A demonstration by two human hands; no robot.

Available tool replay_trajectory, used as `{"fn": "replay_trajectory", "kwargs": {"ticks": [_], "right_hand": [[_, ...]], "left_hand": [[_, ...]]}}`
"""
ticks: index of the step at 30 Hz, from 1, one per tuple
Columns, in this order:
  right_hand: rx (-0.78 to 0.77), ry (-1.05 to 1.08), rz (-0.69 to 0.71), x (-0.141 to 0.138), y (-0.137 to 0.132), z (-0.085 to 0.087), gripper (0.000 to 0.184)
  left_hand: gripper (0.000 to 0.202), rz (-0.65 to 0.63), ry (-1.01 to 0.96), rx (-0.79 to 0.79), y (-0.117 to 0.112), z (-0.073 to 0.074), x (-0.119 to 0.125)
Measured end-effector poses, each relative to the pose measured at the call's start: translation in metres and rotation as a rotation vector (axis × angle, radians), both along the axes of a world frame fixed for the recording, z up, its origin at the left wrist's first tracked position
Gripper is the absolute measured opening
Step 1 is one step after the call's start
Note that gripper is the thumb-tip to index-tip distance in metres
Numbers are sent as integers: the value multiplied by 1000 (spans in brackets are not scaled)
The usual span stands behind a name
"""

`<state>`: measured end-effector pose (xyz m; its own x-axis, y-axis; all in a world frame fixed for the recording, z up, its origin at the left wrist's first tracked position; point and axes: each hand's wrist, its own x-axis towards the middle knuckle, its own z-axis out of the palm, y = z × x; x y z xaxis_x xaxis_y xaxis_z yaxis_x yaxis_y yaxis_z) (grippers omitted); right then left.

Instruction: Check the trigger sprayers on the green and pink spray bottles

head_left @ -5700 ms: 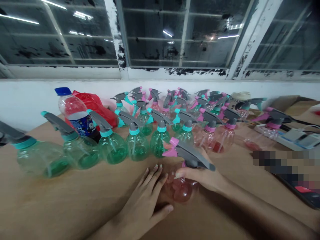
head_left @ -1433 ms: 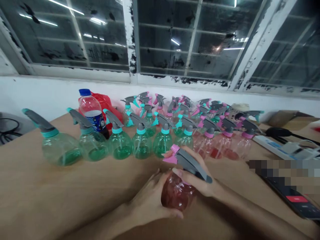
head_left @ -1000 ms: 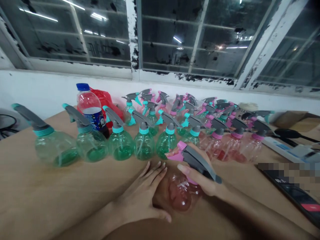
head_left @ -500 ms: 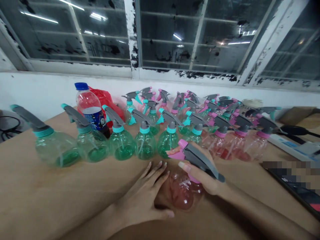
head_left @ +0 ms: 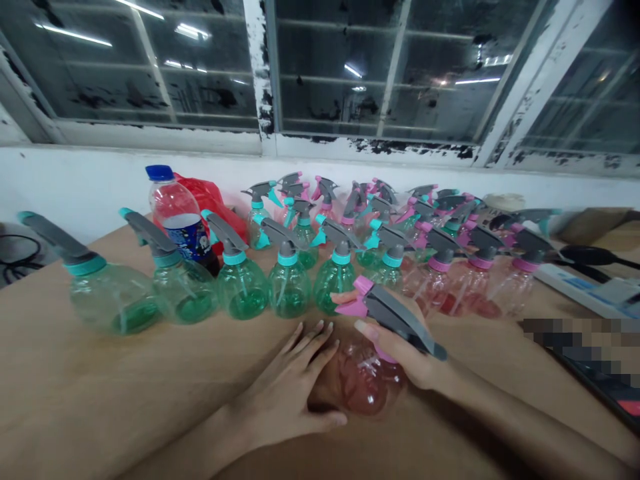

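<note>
pink spray bottle (head_left: 369, 387) in right hand (head_left: 416, 363), blue bottle label (head_left: 188, 239) behind illegible

In front I count six green spray bottles (head_left: 243, 293) and three pink spray bottles (head_left: 469, 288), and I hold one more pink spray bottle (head_left: 367, 387). There is one blue-capped drink bottle (head_left: 185, 233), one red plastic bag (head_left: 207, 198); rear spray bottles (head_left: 327, 189) overlap too much.
</note>
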<state>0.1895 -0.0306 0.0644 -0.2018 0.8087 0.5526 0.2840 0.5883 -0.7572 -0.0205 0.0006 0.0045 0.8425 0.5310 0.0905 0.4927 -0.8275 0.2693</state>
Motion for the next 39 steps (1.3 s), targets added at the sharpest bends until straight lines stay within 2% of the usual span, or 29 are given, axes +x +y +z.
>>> {"fn": "replay_trajectory", "kwargs": {"ticks": [5, 10, 12, 18, 22, 33, 39], "right_hand": [[-16, -35, 2, 0, -1, 2, 21], [75, -78, -8, 0, 1, 4, 17], [55, -88, -31, 0, 3, 4, 10], [17, -120, -31, 1, 5, 3, 17], [37, -118, -20, 2, 3, 4, 9], [47, -12, 1, 2, 2, -5, 30], [22, -31, 0, 2, 2, -5, 30]], "left_hand": [[83, 4, -6, -16, -1, 0, 0], [83, 10, 22, -12, -1, 0, -1], [85, 15, 41, -6, -1, 0, 0], [87, 12, 64, 5, 0, 2, 1], [85, -5, 43, 19, -1, 1, 0], [82, -21, 28, 73, 0, -2, 0], [84, -25, 30, 87, -1, -3, -1]]}}
